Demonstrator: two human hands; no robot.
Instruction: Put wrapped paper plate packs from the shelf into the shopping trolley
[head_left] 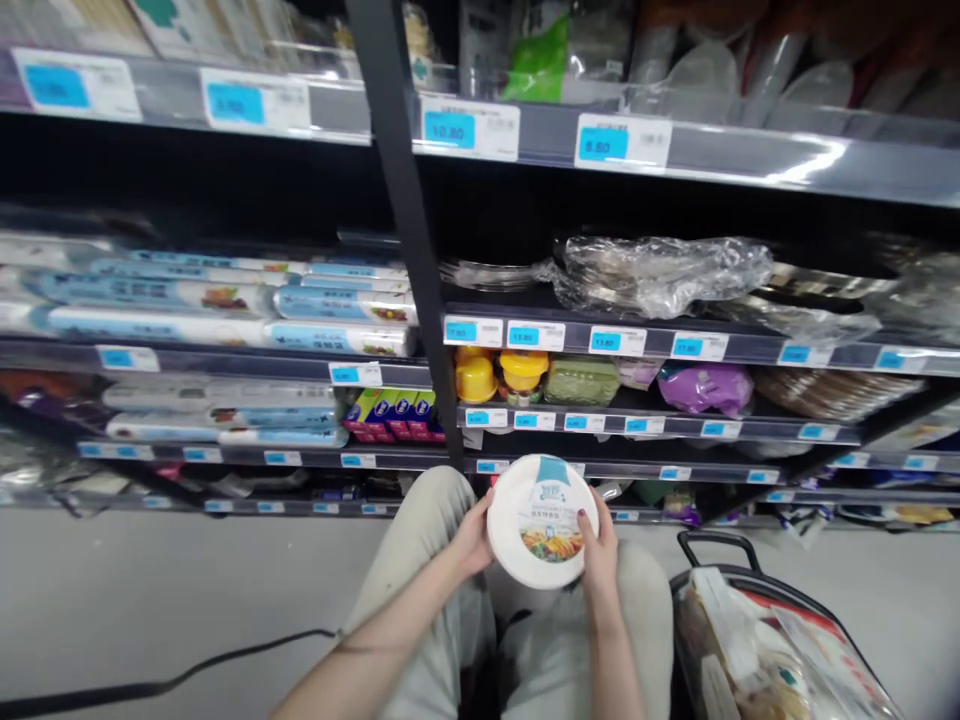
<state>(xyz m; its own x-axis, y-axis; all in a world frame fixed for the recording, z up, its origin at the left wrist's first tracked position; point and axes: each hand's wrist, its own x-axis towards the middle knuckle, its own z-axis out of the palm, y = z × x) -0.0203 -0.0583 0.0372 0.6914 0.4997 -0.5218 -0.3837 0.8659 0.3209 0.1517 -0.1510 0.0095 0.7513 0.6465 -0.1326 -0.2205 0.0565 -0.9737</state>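
Observation:
A pack of white disposable plates point(514, 520) with a printed label and a blue band is held up in front of my knees, its face toward me. My left hand point(476, 535) grips its left edge, with the fingers passing behind it. On the opposite edge, my right hand point(600, 545) is closed round the pack, the thumb lying on the label and the other fingers largely hidden behind. Both knees are bent below the pack, close to the lowest shelves.
A shopping basket point(754, 575) filled with packaged goods stands on the floor at my right. Shelves ahead carry rolls of bags point(157, 325), wrapped metal dishes point(660, 275), yellow containers point(523, 370) and a purple package point(705, 388). A black strap point(225, 655) crosses the lower left.

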